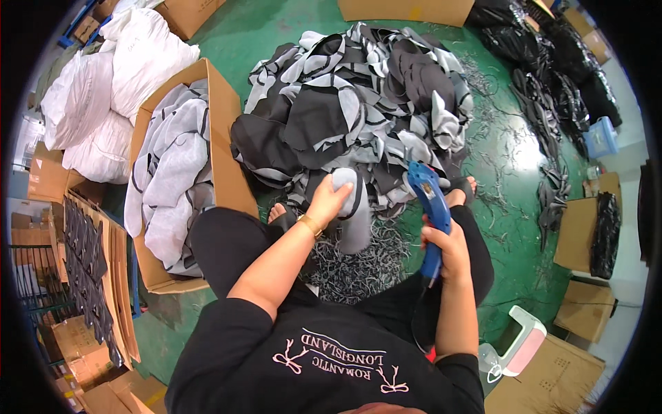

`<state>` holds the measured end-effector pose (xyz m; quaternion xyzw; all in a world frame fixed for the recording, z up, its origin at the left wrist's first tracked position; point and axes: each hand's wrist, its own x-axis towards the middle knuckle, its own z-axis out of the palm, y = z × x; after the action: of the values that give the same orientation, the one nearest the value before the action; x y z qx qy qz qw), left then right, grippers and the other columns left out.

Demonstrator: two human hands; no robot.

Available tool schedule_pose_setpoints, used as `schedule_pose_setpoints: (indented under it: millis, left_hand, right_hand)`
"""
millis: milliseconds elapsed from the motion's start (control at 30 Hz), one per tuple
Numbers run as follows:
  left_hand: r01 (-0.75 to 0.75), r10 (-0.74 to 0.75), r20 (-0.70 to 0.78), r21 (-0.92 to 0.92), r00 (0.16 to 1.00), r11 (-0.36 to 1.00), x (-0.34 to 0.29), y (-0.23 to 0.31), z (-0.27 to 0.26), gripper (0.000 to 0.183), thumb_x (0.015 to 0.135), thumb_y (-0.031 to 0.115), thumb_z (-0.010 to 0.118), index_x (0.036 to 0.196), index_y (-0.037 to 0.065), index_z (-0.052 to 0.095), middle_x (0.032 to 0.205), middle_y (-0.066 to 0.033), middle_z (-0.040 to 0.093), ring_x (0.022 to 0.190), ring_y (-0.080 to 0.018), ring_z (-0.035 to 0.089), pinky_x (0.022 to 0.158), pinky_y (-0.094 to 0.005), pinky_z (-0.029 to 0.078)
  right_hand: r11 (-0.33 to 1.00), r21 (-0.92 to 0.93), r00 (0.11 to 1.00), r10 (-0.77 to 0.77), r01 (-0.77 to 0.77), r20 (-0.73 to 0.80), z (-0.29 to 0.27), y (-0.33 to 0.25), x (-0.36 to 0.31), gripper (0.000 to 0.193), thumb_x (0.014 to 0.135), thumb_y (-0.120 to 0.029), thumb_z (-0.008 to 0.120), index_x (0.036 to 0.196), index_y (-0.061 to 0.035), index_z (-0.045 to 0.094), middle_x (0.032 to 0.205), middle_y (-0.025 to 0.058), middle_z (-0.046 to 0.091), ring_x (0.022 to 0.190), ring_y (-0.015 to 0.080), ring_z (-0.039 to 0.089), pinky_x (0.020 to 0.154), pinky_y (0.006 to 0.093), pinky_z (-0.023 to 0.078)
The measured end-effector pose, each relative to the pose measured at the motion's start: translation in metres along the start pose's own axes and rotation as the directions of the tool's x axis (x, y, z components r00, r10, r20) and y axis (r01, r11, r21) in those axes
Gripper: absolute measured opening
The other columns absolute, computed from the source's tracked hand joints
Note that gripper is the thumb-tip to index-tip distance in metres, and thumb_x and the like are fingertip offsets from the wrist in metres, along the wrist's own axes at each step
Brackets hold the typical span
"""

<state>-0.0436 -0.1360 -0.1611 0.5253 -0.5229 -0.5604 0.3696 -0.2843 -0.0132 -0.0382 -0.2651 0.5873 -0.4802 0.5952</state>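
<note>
My left hand (331, 201) is closed on a grey and black fabric piece (356, 231), which hangs down between my knees. In my right hand (449, 247) is a blue corded electric hand cutter (432, 200), its head pointing up and away from me. The cutter's head is apart from the fabric in my left hand. Just beyond both hands lies a large heap of grey and black fabric pieces (314, 114). Under the held piece, thin grey and black trimmings (358, 276) cover the floor between my legs.
Left of me stands a cardboard box (231, 148) filled with grey fabric pieces. White sacks (148, 62) are behind it. Black plastic bags (510, 34) and a blue bin (601, 138) line the right. A white and pink stool (527, 345) is near my right elbow.
</note>
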Motion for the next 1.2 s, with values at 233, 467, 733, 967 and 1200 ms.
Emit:
schedule_pose_setpoints:
  millis: [233,467,733,967,1200]
  left_hand:
    - [0.374,-0.106,0.386,-0.732,0.916,0.569,-0.106,0.113,0.009,0.029,0.095,0.018,0.053,0.120,0.004,0.051,0.113,-0.0080,0.063,0.098,-0.0192,0.064,0.086,-0.0358,0.053]
    - [0.289,0.035,0.468,-0.601,0.883,0.745,-0.163,0.127,0.008,0.031,0.089,0.014,0.063,0.117,0.002,0.056,0.107,-0.0060,0.064,0.093,-0.0144,0.063,0.084,-0.0306,0.051]
    - [0.158,-0.014,0.453,-0.281,0.891,0.946,-0.174,0.137,-0.023,0.034,0.084,0.021,0.071,0.112,0.004,0.062,0.099,-0.0028,0.066,0.086,-0.0107,0.063,0.068,-0.0255,0.052]
    - [0.202,-0.063,0.257,-0.564,0.964,0.801,-0.171,0.137,-0.039,0.028,0.089,0.022,0.065,0.111,0.006,0.060,0.102,-0.0030,0.065,0.090,-0.0136,0.064,0.072,-0.0283,0.053]
    - [0.119,-0.019,0.151,-0.683,0.988,0.721,-0.163,0.137,-0.036,0.025,0.094,0.020,0.058,0.111,0.002,0.056,0.103,-0.0084,0.064,0.092,-0.0191,0.065,0.078,-0.0343,0.055]
  right_hand:
    - [0.971,-0.140,0.980,-0.185,0.193,0.068,0.038,0.011,-0.042,0.053,0.067,-0.016,0.081,0.110,0.0013,0.056,0.093,0.0042,0.063,0.083,0.0110,0.058,0.076,0.0239,0.045]
    - [0.925,-0.291,0.969,-0.231,0.245,0.083,0.059,0.014,-0.078,0.057,0.063,-0.012,0.083,0.111,0.0029,0.055,0.093,0.0049,0.062,0.080,0.0114,0.057,0.074,0.0256,0.047]
    - [0.904,-0.302,0.942,-0.240,0.304,0.233,0.054,-0.002,-0.095,0.058,0.068,-0.021,0.082,0.113,0.0030,0.055,0.087,0.0061,0.061,0.072,0.0121,0.059,0.066,0.0262,0.049]
    - [0.973,-0.128,0.971,-0.168,0.191,0.171,0.044,-0.008,-0.134,0.044,0.070,-0.016,0.073,0.105,0.0025,0.054,0.081,0.0037,0.056,0.066,0.0134,0.057,0.063,0.0267,0.049]
    - [0.972,-0.224,0.982,-0.026,0.068,0.185,0.040,0.009,-0.157,0.038,0.070,-0.010,0.072,0.102,0.0036,0.057,0.081,0.0058,0.059,0.065,0.0141,0.058,0.062,0.0267,0.048]
